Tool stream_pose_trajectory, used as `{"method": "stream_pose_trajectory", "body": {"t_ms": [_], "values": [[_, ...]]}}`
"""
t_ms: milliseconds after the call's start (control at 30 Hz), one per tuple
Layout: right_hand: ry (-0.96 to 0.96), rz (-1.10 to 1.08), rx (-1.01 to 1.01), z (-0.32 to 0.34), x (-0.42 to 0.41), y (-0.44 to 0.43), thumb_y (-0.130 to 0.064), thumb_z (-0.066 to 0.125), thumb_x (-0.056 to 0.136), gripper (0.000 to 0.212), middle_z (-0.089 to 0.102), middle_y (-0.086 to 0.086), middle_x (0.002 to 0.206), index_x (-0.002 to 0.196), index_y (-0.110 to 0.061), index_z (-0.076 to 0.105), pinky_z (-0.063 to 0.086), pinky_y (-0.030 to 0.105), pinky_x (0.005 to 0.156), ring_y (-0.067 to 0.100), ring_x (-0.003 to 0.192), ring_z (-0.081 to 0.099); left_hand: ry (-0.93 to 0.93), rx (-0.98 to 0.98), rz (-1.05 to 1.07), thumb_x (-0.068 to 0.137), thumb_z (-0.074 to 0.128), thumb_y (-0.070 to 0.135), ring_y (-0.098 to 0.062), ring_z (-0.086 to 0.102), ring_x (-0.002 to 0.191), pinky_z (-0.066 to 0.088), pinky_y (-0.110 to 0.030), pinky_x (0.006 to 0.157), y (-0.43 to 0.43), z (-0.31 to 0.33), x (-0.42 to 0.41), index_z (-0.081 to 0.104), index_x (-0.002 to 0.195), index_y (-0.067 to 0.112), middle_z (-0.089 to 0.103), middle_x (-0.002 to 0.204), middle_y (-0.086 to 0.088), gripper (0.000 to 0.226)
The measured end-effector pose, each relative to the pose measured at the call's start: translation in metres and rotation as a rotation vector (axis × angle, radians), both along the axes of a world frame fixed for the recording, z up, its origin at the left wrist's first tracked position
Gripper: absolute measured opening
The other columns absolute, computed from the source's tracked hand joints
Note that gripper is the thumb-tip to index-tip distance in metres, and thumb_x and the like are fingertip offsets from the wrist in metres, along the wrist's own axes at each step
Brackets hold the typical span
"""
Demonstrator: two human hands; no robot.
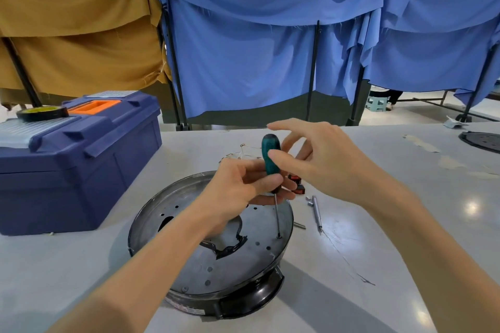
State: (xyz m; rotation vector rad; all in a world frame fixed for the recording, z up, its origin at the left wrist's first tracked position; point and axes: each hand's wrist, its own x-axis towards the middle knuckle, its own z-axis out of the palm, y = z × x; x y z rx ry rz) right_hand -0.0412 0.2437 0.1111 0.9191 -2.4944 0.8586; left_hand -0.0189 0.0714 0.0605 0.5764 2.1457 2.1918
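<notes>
Green plastic forms the handle of the screwdriver (271,157), which stands nearly upright. The left hand (238,186) grips the lower end of that handle, fingers curled round it. The right hand (322,159) hovers at the upper end with fingers spread and holds nothing; whether a fingertip touches the handle cannot be determined.

The shaft runs down to a screw (279,236) near the right edge of the metal plate (243,259). This plate covers the underside of a round black appliance housing (254,297), which lies inverted on the grey table (405,265).

Progress, as judged:
1. The driver tip is seated on the screw; the turning stroke appears to be in hand.
2. Several holes in the plate show no fastener; one more fastener appears to sit near the front rim.
3. The plate remains on the housing, so its removal or final fixing is outstanding.

A slim metal driver (316,211) lies on the table just right of the housing. Small red-and-black parts (296,184) lie behind it. A blue toolbox (81,170), lid closed, stands at the left with a tape roll (42,113) on top.

Markings: a strip label (189,308) on the housing's front rim carries reddish print, too small to read. No brand name is legible anywhere.
</notes>
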Motion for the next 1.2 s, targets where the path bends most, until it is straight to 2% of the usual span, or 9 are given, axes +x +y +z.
{"method": "stream_pose_trajectory", "body": {"t_ms": [167,267,467,700,800,900,1033,1133,1200], "values": [[0.102,0.078,-0.075,-0.002,-0.003,-0.005,-0.031,0.066,0.087,0.023,0.067,-0.007,0.07,0.106,-0.018,0.072,0.05,0.024,0.065,0.013,0.063,0.057,-0.009,0.005,-0.061,0.085,0.059,0.02,-0.031,0.071,0.096,0.058,-0.032,0.082,0.0,-0.003,-0.003,0.068,0.105,0.008,0.075,0.1,-0.012,0.025],[0.119,0.099,-0.15,-0.003,-0.003,-0.004,-0.026,0.072,0.084,0.016,0.063,-0.005,0.063,0.094,-0.013,0.074,0.042,0.016,0.058,0.016,0.062,0.053,-0.012,0.025,-0.09,0.084,0.061,0.017,-0.031,0.071,0.097,0.057,-0.031,0.082,-0.001,-0.006,-0.004,0.068,0.106,0.006,0.074,0.102,-0.014,0.025],[0.211,-0.006,-0.204,-0.012,0.007,-0.013,-0.029,0.072,0.084,0.022,0.058,0.0,0.059,0.078,-0.008,0.07,0.041,0.026,0.057,0.019,0.058,0.049,-0.018,0.056,-0.083,0.079,0.072,0.02,-0.031,0.072,0.091,0.058,-0.03,0.079,0.003,-0.006,-0.003,0.077,0.094,0.017,0.075,0.097,-0.013,0.017],[0.302,-0.352,-0.207,-0.026,0.018,-0.025,-0.036,0.069,0.087,0.027,0.059,-0.001,0.067,0.081,-0.01,0.067,0.047,0.035,0.065,0.019,0.063,0.051,-0.084,0.014,-0.174,0.081,0.068,0.023,-0.024,0.072,0.092,0.057,-0.029,0.082,0.009,-0.003,-0.008,0.077,0.094,0.019,0.075,0.098,-0.007,0.017],[0.052,-0.129,-0.22,-0.008,0.011,-0.01,-0.044,0.067,0.085,0.028,0.07,-0.006,0.081,0.095,-0.02,0.074,0.054,0.029,0.071,0.011,0.076,0.063,-0.119,0.05,-0.229,0.084,0.067,0.02,-0.034,0.069,0.102,0.055,-0.033,0.087,0.003,-0.002,-0.008,0.07,0.107,0.004,0.071,0.109,-0.017,0.028],[-0.208,0.209,-0.29,0.005,0.003,0.002,-0.023,0.066,0.091,0.037,0.072,-0.007,0.112,0.128,-0.019,0.063,0.054,0.018,0.087,-0.001,0.098,0.067,-0.126,0.057,-0.255,0.088,0.065,0.017,-0.037,0.067,0.105,0.054,-0.033,0.089,0.001,-0.003,-0.007,0.063,0.112,-0.007,0.069,0.113,-0.022,0.034],[-0.052,0.19,-0.364,-0.007,0.005,-0.001,-0.009,0.065,0.092,0.015,0.076,0.0,0.089,0.104,-0.009,0.074,0.059,0.029,0.082,0.005,0.085,0.073,-0.135,0.065,-0.203,0.083,0.072,0.02,-0.035,0.068,0.105,0.055,-0.034,0.09,0.005,-0.007,-0.007,0.067,0.109,-0.006,0.07,0.109,-0.022,0.037],[0.095,0.072,-0.306,-0.01,0.008,-0.001,-0.019,0.066,0.091,0.012,0.075,0.001,0.081,0.095,-0.012,0.075,0.06,0.037,0.076,0.016,0.079,0.073,-0.148,0.069,-0.176,0.079,0.077,0.02,-0.033,0.069,0.103,0.056,-0.034,0.087,0.007,-0.008,-0.009,0.07,0.106,0.002,0.072,0.107,-0.02,0.033],[0.171,-0.011,-0.247,-0.01,0.009,0.0,-0.03,0.064,0.091,0.021,0.073,0.005,0.076,0.089,-0.011,0.074,0.058,0.042,0.072,0.025,0.074,0.071,-0.153,0.057,-0.167,0.079,0.078,0.019,-0.032,0.07,0.102,0.056,-0.032,0.085,0.009,-0.01,-0.011,0.071,0.106,0.005,0.072,0.107,-0.018,0.032]]}}
